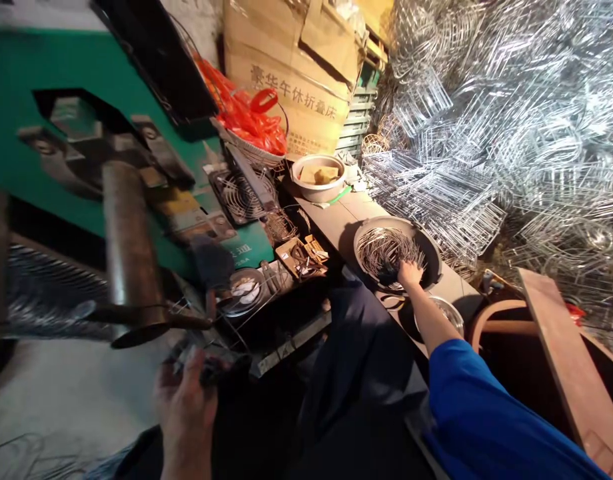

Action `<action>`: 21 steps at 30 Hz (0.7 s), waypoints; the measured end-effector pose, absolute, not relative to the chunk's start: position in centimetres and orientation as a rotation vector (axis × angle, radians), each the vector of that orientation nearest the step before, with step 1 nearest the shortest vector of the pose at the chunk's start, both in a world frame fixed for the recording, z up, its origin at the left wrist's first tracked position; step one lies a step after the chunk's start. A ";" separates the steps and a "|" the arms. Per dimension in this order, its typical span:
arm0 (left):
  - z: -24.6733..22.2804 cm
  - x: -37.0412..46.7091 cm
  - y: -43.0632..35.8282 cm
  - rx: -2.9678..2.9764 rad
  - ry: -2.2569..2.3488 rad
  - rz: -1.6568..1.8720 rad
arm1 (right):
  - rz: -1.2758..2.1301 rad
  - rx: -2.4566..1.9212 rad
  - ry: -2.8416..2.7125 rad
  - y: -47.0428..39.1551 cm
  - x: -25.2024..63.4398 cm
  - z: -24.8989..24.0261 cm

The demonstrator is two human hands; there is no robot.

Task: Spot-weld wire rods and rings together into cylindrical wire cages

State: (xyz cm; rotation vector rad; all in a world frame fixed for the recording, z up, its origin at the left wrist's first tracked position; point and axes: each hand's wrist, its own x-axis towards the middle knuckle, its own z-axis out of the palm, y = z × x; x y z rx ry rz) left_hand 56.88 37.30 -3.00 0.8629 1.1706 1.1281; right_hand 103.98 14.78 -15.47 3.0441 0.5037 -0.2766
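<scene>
A wide dark bowl (434,247) on the board to my right holds a heap of thin bent wire pieces (384,250). My right hand (410,273) reaches into it, fingers bunched on the wires at the near right side; the fingertips are partly hidden. Low on the left, my left hand (186,393) is closed around something dark that is blurred and hard to make out. Above that hand stands a green machine (16,133) with a metal cylinder (131,253) pointing down.
Beyond the bowl are a small basin (319,180) with a yellowish block and a large pile of wire racks (486,133). A brown tub (501,317) with a plank (571,360) across it stands at right. A small box (299,257) of metal parts sits by the machine.
</scene>
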 end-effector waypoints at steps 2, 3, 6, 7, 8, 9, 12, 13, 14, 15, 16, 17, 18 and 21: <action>-3.0 56.9 37.3 0.874 1.165 1.132 | -0.275 3.052 0.500 14.7 104.8 -15.6; -2.9 56.9 37.3 0.879 1.166 1.137 | -0.275 3.057 0.490 14.7 105.3 -15.4; -2.7 57.0 37.3 0.893 1.150 1.138 | -0.293 3.068 0.463 15.0 107.0 -14.3; -2.6 57.0 37.3 0.894 1.145 1.138 | -0.309 3.069 0.464 15.2 107.6 -13.7; -2.6 57.0 37.4 0.889 1.146 1.138 | -0.329 3.069 0.470 15.5 108.3 -13.2; -2.5 57.1 37.4 0.880 1.150 1.142 | -0.352 3.067 0.480 15.8 108.9 -12.7; -2.5 57.0 37.5 0.844 1.181 1.160 | -0.452 3.050 0.532 16.6 110.1 -11.4; -2.6 57.0 37.5 0.839 1.189 1.163 | -0.485 3.038 0.553 16.6 110.2 -11.2; -2.6 57.0 37.5 0.835 1.194 1.161 | -0.510 3.024 0.570 16.6 110.1 -11.1; -2.6 57.0 37.5 0.831 1.199 1.156 | -0.524 3.009 0.585 16.4 109.8 -11.2; -2.6 56.9 37.5 0.826 1.201 1.153 | -0.522 2.994 0.596 16.2 109.4 -11.3; -2.6 56.9 37.5 0.821 1.201 1.153 | -0.502 2.982 0.606 15.9 108.8 -11.5; -2.5 57.0 37.5 0.815 1.200 1.153 | -0.470 2.973 0.621 15.6 108.1 -11.8; -2.3 57.1 37.5 0.803 1.205 1.171 | -0.356 2.937 0.706 15.0 106.4 -12.5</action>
